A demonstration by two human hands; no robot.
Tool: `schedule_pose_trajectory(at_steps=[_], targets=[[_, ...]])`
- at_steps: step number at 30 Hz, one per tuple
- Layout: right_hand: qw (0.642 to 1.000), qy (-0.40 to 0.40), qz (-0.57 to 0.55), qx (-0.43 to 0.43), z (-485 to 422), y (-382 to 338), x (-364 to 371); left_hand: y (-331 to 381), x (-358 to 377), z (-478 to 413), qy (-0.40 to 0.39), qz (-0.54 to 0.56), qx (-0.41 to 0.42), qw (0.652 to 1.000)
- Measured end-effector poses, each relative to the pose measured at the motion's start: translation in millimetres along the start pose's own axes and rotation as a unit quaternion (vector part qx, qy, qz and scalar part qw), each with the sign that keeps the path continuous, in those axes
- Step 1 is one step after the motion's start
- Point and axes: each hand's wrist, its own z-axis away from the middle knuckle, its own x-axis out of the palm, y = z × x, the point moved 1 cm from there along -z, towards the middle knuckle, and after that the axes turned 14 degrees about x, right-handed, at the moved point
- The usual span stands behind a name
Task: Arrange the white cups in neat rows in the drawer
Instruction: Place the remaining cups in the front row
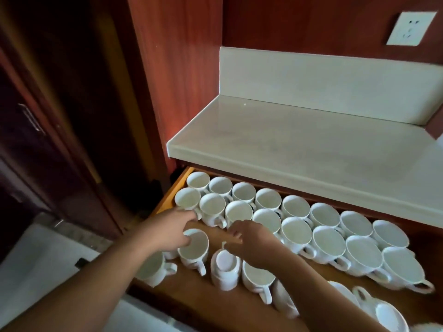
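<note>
Two neat rows of white cups fill the back of the open wooden drawer. Several loose cups stand at its front left. My left hand reaches over an upright cup; the thumb lies on its rim, and the straight fingers stretch toward the leftmost second-row cup. My right hand hovers beside it with curled fingers. It pinches the handle of a tipped, blurred cup. Another upright cup sits partly under my right wrist.
A pale stone countertop overhangs the drawer's back edge. More white crockery lies at the drawer's front right. A dark wooden cabinet stands to the left. Bare drawer bottom shows near the front.
</note>
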Motion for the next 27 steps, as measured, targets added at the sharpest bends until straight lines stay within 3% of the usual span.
schedule_pose_trajectory(at_steps=[11, 21, 27], targets=[[0.996, -0.033, 0.044, -0.071, 1.0, -34.8, 27.5, -25.7, 8.3, 28.3, -0.029, -0.024, -0.045, 0.998], [0.994, 0.027, 0.092, 0.043, -15.9, -72.8, 76.5, -66.8, 8.0, -1.7, -0.076, -0.13, 0.129, 0.98], [0.985, 0.048, 0.143, 0.089, -20.4, -96.2, 86.8, -70.7, 8.3, -16.2, -0.137, -0.186, 0.157, 0.96]])
